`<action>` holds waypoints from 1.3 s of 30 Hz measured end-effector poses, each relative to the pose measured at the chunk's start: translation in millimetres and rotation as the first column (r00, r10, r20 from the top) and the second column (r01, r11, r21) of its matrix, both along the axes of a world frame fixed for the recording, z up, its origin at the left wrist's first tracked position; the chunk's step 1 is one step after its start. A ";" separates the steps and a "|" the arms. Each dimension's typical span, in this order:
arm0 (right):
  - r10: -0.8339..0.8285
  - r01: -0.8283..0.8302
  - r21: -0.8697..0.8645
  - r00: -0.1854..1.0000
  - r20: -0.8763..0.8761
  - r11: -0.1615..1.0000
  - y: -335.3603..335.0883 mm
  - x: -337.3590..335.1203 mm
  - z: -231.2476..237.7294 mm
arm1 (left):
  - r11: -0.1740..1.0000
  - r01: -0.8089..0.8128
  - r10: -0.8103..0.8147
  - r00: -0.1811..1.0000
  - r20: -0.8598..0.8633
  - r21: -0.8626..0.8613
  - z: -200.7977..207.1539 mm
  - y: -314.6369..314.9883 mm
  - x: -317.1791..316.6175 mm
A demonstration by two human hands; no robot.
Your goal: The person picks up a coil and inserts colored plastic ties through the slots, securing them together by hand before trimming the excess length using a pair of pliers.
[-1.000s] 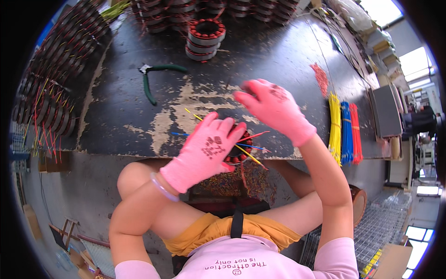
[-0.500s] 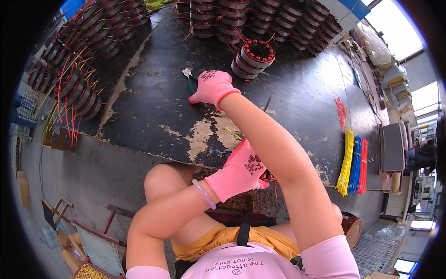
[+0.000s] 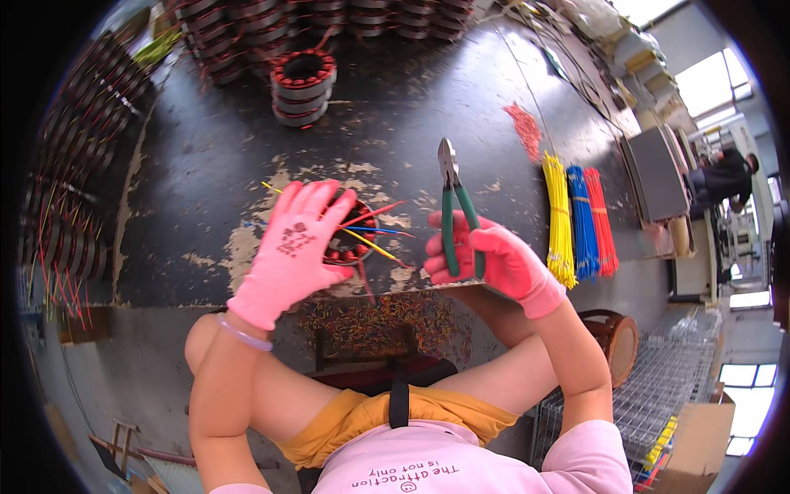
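A motor stator [image 3: 352, 249] with red windings lies near the table's front edge, yellow, blue and red lead wires sticking out of it toward the right. My left hand [image 3: 292, 251], in a pink glove, reaches over its left side. The fingers are stretched across it and the thumb is at its near side, covering much of the ring. To the right, my pink-gloved right hand [image 3: 514, 262] grips diagonal cutters [image 3: 449, 216] by their green handles. Their metal jaws point up and away from me, apart from the wires; the handles are spread.
Two stacked stators [image 3: 303, 89] stand farther back, with tall rows of more [image 3: 366, 18] behind and at left [image 3: 78, 156]. Right of the cutters lie yellow [image 3: 559, 222], blue [image 3: 584, 226] and red wire bundles [image 3: 602, 222] and small red pieces [image 3: 523, 130]. Wire scraps [image 3: 378, 321] litter the floor.
My right hand has come back from the far left with the cutters, now at my right. My left hand has shifted left and forward onto the stator. The view has swung right.
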State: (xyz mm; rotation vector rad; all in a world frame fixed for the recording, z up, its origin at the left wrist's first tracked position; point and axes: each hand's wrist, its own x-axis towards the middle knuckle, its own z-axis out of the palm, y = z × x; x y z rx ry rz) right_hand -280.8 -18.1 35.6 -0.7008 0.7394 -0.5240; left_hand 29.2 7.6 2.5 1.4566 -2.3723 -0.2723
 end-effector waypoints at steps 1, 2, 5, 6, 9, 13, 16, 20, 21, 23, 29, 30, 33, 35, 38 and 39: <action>-0.016 0.018 0.020 0.995 -0.094 1.000 7.2 -12.8 -5.8 | 1.000 -0.008 0.008 1.000 0.018 0.016 4.8 -1.6 1.3; -0.016 0.022 0.050 0.994 -0.110 0.999 12.9 -23.1 -9.2 | 0.998 0.010 -0.011 1.000 0.017 0.055 6.5 -4.1 1.5; 0.082 -0.057 0.118 0.974 -0.213 0.991 20.9 -34.3 -15.3 | 0.992 0.060 -0.064 0.998 0.027 0.115 12.9 -12.6 -0.1; 0.136 -0.110 0.151 0.975 -0.174 0.982 21.6 -31.9 -16.6 | 0.990 0.067 -0.071 0.997 0.027 0.123 13.5 -13.5 0.3; 0.165 -0.139 0.141 0.966 -0.201 0.980 28.3 -20.4 -14.6 | 0.988 0.073 -0.079 0.996 0.036 0.139 16.3 -15.8 -1.0; 0.248 -0.214 0.157 0.937 -0.246 0.964 26.4 -14.5 -15.2 | 0.987 0.067 -0.073 0.997 0.034 0.143 17.4 -15.5 -1.9; 0.248 -0.215 0.154 0.937 -0.247 0.964 26.0 -9.1 -20.4 | 0.988 0.065 -0.069 0.997 0.027 0.143 17.6 -15.0 -1.4; 0.243 -0.202 0.171 0.931 -0.273 0.964 24.1 -5.9 -20.3 | 0.987 0.075 -0.076 0.997 0.004 0.143 17.5 -15.4 -1.5; 0.237 -0.198 0.162 0.931 -0.278 0.967 23.3 -5.1 -19.9 | 0.987 0.076 -0.077 0.997 0.003 0.138 17.2 -15.4 -0.9; 0.222 -0.188 0.143 0.931 -0.289 0.972 22.4 -3.7 -18.9 | 0.988 0.080 -0.081 0.997 0.000 0.129 16.1 -15.3 0.1; 0.180 -0.164 0.073 0.917 -0.357 0.984 20.8 6.9 -12.7 | 0.988 0.072 -0.072 0.997 -0.005 0.135 16.5 -14.5 1.8; 0.173 -0.159 0.068 0.923 -0.343 0.985 20.7 6.3 -14.5 | 0.988 0.076 -0.075 0.997 -0.007 0.133 16.0 -14.9 1.4; 0.153 -0.144 0.050 0.935 -0.319 0.988 21.5 5.1 -22.1 | 0.988 0.084 -0.083 0.996 -0.010 0.126 13.9 -15.3 1.0; 0.141 -0.136 0.038 0.933 -0.332 0.990 24.3 6.6 -23.1 | 0.989 0.088 -0.087 0.996 -0.009 0.120 12.9 -15.4 1.6; 0.157 -0.148 0.052 0.921 -0.356 0.988 24.5 5.1 -16.0 | 0.990 0.087 -0.086 0.996 -0.011 0.114 11.5 -15.1 2.9; 0.163 -0.149 0.064 0.920 -0.358 0.987 24.6 4.7 -14.2 | 0.990 0.086 -0.086 0.996 -0.011 0.115 11.6 -15.0 3.0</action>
